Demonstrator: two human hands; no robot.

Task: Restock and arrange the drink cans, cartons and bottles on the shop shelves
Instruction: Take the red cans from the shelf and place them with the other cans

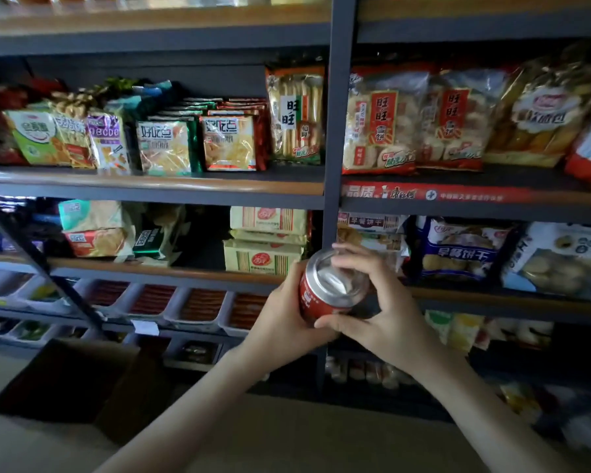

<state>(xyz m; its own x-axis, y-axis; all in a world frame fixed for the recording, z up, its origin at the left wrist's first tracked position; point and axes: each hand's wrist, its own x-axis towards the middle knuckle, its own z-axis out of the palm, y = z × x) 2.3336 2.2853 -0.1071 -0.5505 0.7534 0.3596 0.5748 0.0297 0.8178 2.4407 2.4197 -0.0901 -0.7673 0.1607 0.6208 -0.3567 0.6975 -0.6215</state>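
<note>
we hold the red can (316, 298) in mid-air between both grips, tilted so its silver top faces us. our left grip (284, 319) is curled round the can's body from the side. our right grip (382, 315) is curled over the top rim, thumb against the lower side. neither looks slack.

just behind the grips runs the wooden shelf edge (185, 273), and the dark upright post (335, 131) rises right above them. up and to the left of the grips sit stacked yellow biscuit packs (263, 257). every shelf we can see around the grips carries snacks, no drinks.

that's our first worry: set down here, the can would land in the wrong row. the tilt is the other: if either grip loosens while we turn the smooth can, it could slide out and drop, or knock the shelf edge and dent.
</note>
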